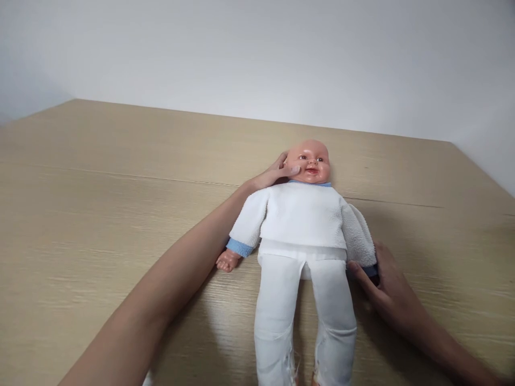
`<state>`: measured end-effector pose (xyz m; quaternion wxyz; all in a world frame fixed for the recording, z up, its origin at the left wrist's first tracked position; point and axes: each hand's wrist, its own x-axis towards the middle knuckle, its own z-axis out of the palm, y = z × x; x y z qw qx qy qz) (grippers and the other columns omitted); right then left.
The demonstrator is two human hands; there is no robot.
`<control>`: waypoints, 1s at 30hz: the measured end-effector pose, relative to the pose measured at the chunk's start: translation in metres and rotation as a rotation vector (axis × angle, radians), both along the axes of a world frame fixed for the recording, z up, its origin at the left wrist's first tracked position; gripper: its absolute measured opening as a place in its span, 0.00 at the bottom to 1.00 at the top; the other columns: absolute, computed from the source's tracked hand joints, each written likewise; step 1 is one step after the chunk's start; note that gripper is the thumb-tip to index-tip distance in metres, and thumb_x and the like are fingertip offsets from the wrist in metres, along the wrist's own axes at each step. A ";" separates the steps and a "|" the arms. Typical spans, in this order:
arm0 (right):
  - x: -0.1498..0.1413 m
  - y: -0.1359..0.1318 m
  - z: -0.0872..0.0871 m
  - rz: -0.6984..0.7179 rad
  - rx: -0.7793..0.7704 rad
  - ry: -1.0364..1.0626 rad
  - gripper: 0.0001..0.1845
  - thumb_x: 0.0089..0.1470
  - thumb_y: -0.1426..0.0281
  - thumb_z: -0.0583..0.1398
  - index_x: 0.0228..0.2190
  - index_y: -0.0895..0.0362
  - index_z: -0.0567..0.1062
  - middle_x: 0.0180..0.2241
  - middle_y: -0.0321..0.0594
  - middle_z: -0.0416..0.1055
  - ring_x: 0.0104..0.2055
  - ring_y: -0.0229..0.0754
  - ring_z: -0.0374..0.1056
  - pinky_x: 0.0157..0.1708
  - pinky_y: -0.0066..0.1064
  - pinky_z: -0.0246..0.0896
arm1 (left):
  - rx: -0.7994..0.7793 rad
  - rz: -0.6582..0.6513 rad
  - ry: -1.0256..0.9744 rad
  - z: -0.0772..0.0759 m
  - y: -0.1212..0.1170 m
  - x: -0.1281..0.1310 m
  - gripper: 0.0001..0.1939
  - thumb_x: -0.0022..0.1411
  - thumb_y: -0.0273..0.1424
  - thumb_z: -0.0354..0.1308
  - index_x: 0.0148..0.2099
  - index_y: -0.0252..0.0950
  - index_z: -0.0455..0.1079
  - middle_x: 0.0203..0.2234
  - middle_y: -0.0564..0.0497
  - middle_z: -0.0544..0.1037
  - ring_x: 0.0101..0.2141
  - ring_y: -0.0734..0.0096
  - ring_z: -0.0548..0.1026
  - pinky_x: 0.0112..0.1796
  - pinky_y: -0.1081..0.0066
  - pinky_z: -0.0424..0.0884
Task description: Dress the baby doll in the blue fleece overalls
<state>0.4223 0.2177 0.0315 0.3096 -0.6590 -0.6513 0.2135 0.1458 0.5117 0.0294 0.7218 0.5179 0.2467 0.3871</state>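
A baby doll (304, 214) lies on its back on the wooden table, its head away from me and its feet cut off by the bottom edge. It wears a white fleece top with blue collar and cuffs over white cloth legs. My left hand (277, 170) holds the side of the doll's bald plastic head, thumb on the cheek and fingers partly hidden behind it. Around the cuff end of the doll's right-side sleeve is my right hand (382, 284), its thumb beside the hip; most of its fingers are out of sight behind the sleeve.
The light wooden table (100, 225) has a thin seam running across it behind the doll's shoulders. A plain pale wall (257, 59) rises beyond the table's far edge. Something small and white shows at the bottom edge beside my left forearm, too cropped to name.
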 end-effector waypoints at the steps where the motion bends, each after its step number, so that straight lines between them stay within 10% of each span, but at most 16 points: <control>1: 0.000 0.000 0.000 0.000 0.001 0.001 0.35 0.72 0.39 0.61 0.64 0.51 0.74 0.58 0.54 0.80 0.59 0.65 0.77 0.60 0.58 0.73 | 0.010 0.002 0.024 -0.001 0.002 -0.001 0.56 0.46 0.48 0.89 0.71 0.43 0.68 0.73 0.35 0.76 0.75 0.30 0.71 0.76 0.40 0.66; 30: 0.000 0.002 0.004 0.003 -0.031 0.010 0.35 0.71 0.38 0.62 0.60 0.53 0.74 0.57 0.58 0.80 0.57 0.69 0.77 0.60 0.64 0.73 | 0.007 -0.004 0.032 0.008 -0.012 0.000 0.48 0.54 0.48 0.83 0.71 0.41 0.71 0.75 0.37 0.73 0.78 0.32 0.67 0.77 0.43 0.62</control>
